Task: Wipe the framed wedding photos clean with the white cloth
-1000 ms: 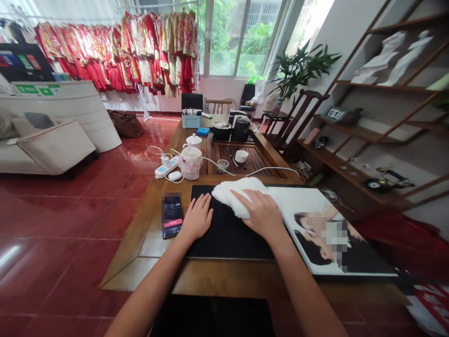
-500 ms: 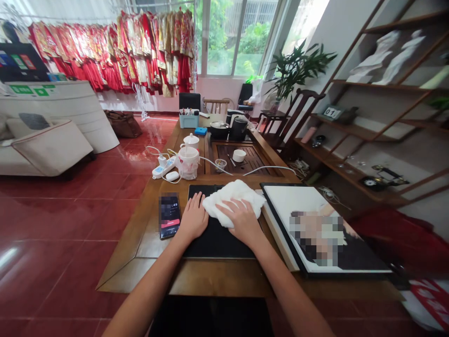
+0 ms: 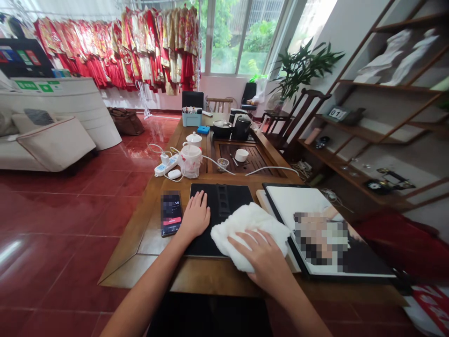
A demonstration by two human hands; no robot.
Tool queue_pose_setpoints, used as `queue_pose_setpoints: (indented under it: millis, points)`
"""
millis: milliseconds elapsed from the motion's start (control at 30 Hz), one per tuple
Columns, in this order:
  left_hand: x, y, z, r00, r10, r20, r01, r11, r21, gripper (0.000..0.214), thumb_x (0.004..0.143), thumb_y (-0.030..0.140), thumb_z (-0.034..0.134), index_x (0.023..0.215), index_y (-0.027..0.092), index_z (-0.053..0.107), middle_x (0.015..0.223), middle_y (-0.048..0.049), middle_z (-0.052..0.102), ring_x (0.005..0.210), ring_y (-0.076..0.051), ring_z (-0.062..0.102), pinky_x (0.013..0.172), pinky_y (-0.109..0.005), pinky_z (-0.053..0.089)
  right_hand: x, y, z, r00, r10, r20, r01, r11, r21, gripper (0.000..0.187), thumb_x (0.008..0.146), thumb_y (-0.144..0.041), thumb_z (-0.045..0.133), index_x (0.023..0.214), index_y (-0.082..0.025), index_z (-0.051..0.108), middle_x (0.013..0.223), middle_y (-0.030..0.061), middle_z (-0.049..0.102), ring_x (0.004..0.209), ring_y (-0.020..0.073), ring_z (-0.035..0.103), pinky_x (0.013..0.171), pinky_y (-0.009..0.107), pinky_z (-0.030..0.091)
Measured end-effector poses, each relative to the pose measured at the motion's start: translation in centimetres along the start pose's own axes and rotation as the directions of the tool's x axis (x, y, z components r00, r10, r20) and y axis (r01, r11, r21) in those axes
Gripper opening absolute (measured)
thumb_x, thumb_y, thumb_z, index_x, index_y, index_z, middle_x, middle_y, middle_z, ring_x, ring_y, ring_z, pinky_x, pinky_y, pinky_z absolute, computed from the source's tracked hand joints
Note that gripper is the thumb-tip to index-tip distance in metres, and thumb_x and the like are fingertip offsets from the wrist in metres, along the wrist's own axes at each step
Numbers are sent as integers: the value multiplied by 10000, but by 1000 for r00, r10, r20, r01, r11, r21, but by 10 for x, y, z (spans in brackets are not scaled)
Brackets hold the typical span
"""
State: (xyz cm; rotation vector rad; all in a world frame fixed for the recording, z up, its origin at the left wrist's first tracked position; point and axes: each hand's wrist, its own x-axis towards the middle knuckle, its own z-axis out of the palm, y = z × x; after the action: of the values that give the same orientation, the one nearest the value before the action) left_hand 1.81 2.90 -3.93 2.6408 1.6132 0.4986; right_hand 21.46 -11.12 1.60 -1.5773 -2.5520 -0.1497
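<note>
White cloth shifted to near right of black board; slotted strip in view

Compared with half a second ago, the white cloth point(image 3: 228, 236) has moved from the far middle of the black board point(image 3: 206, 239) toward the person and to the right. It now covers the board's near right corner and overlaps part of the pale edge point(image 3: 265, 202) beside it. A slotted strip point(image 3: 223, 201) on the board, mostly covered before, is exposed; its near end meets the cloth. The phone point(image 3: 171, 213) clock now ends in 50, previously 49. The left hand point(image 3: 196, 215) has kept its place at the board's left side.

Orientation: cloth bunched, somewhat longer from left to right in this view. Board flat on the table point(image 3: 157, 271), its near edge roughly parallel to the table's; which side is longer cannot be told, as the cloth hides a corner. The strip's long axis runs away from the person.

Grip: left hand flat, fingers extended and pointing away, holding nothing. Right hand point(image 3: 268, 257) on top of the cloth, fingers spread and pointing away and leftward; whether they pinch it cannot be told, the thumb being unclear. Right of the board, the photo panel point(image 3: 301, 196) lies near the right hand.
</note>
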Motion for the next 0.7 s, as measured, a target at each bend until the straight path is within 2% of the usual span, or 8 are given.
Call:
queue_pose_setpoints:
  millis: [133, 267, 367, 467, 600, 700]
  points:
    - [0, -1, -2, 1000, -7, 1, 7, 1000, -25, 494, 956, 268, 312, 1414, 94, 371, 1509, -119, 347, 1413, -228, 278, 1161, -403, 247, -14, 3, -12, 999, -26, 29, 24, 998, 57, 790, 573, -144, 641, 1323, -341, 490, 1244, 18, 610, 1059, 259, 541, 965, 422, 328]
    - [1, -2, -2, 1000, -10, 7, 10, 999, -48, 491, 955, 258, 306, 1413, 93, 371, 1510, -114, 347, 1413, -220, 277, 1163, -396, 246, -10, 18, -29, 998, 10, -56, -8, 999, 44, 795, 595, -129, 577, 1356, -329, 469, 1253, 16, 606, 1087, 250, 536, 942, 391, 352]
    - [1, -3, -1, 1000, -12, 1, 12, 998, -59, 493, 953, 249, 304, 1413, 81, 367, 1512, -114, 342, 1416, -217, 269, 1166, -385, 243, 15, 32, -36, 988, 48, -149, -53, 998, -29, 758, 637, -137, 575, 1369, -300, 463, 1284, 38, 585, 1147, 266, 503, 959, 407, 340]
    - [0, -3, 0, 999, -33, -14, 32, 998, -59, 501, 951, 248, 308, 1417, 72, 354, 1511, -126, 341, 1416, -222, 268, 1167, -394, 243, 54, 44, -30, 977, 75, -201, -94, 992, -89, 718, 682, -153, 585, 1378, -272, 459, 1332, 53, 554, 1193, 281, 470, 993, 432, 306]
    - [-1, -3, 1, 998, -61, -24, 60, 996, -59, 497, 935, 234, 333, 1411, 95, 365, 1495, -131, 368, 1409, -231, 286, 1156, -417, 261, 102, 51, -7, 985, 78, -156, -93, 992, -87, 723, 712, -161, 605, 1404, -271, 427, 1337, 61, 549, 1182, 274, 473, 988, 414, 296]
    - [-1, -3, 0, 998, -55, -28, 53, 997, -59, 500, 926, 217, 336, 1411, 102, 364, 1490, -129, 377, 1406, -231, 293, 1155, -423, 260, 123, 52, 10, 993, 82, -84, -90, 991, -103, 769, 696, -121, 617, 1418, -275, 400, 1374, 70, 519, 1184, 280, 468, 981, 426, 292]
